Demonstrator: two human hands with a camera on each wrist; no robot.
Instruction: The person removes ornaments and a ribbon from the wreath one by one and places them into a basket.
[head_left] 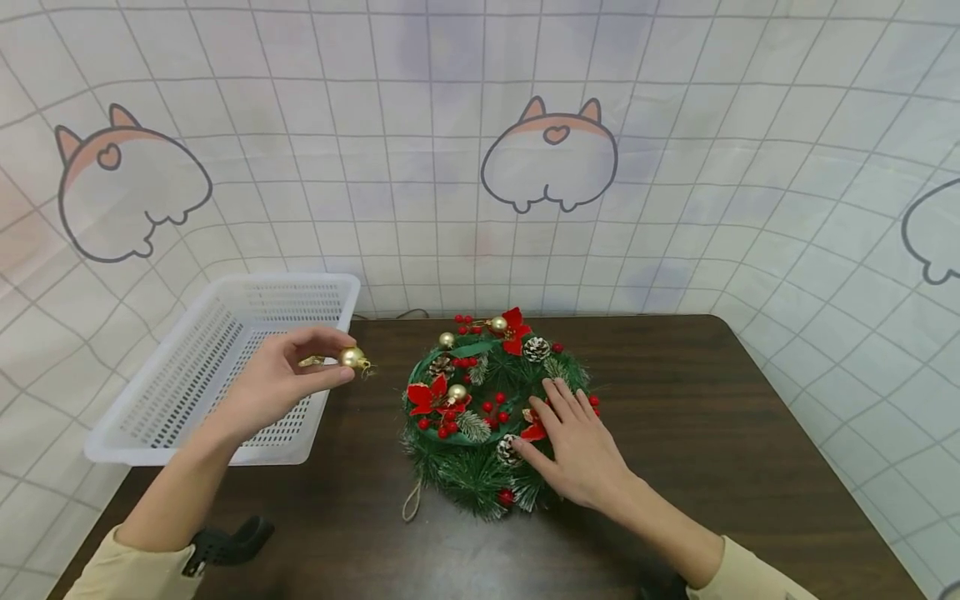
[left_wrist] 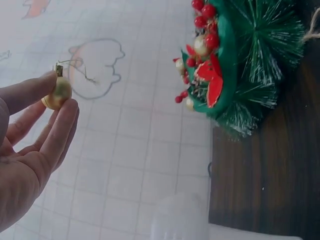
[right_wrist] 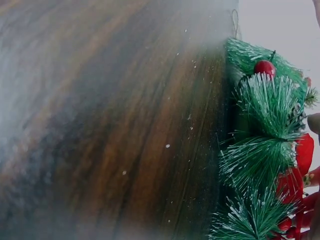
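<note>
My left hand pinches a small gold Christmas bauble between thumb and fingers, near the basket's right side. In the left wrist view the bauble shows its metal cap and a thin loop of thread. A bit of gold also shows inside the curl of that hand in the head view. The green Christmas wreath lies on the table, trimmed with red flowers, berries, pine cones and gold balls. Across its right side rests my right hand, fingers spread over a red flower and the thumb by a pine cone.
At the left stands a white perforated plastic basket, its near part overlapped by my left forearm. A twine loop sticks out from the wreath onto the dark wooden table. Behind hangs a white checked curtain with cartoon prints.
</note>
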